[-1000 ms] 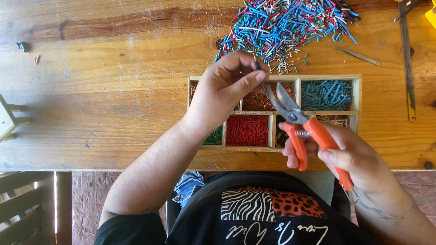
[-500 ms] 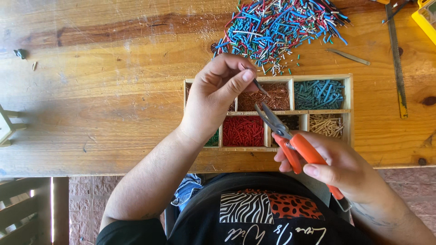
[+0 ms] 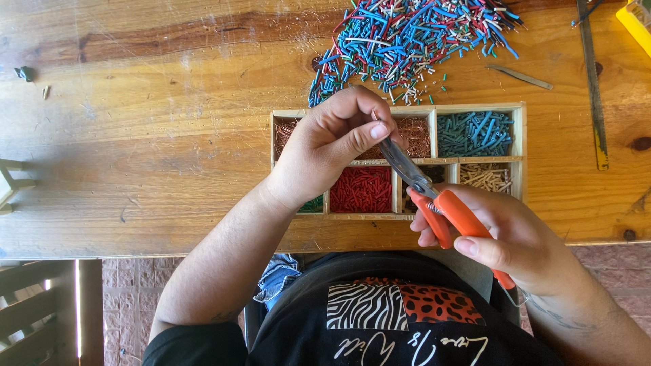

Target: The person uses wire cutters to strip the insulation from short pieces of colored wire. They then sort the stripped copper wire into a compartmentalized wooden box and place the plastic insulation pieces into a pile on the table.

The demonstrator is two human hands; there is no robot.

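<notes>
My left hand hovers over a wooden divided tray, its fingers pinched on a small wire piece that I can barely see. My right hand grips orange-handled pliers, whose metal jaws reach up to the left fingertips and close at the wire piece. The tray's compartments hold copper strands, teal sleeve pieces, red pieces, beige pieces and green ones partly hidden under my left wrist.
A heap of blue, red, green and white cut wire bits lies beyond the tray. A metal ruler, a thin metal strip and a yellow object sit at the right. The table edge runs near me.
The pliers' jaws have swung left and up to meet my left fingertips. My left hand has stayed over the tray's upper left compartments.
</notes>
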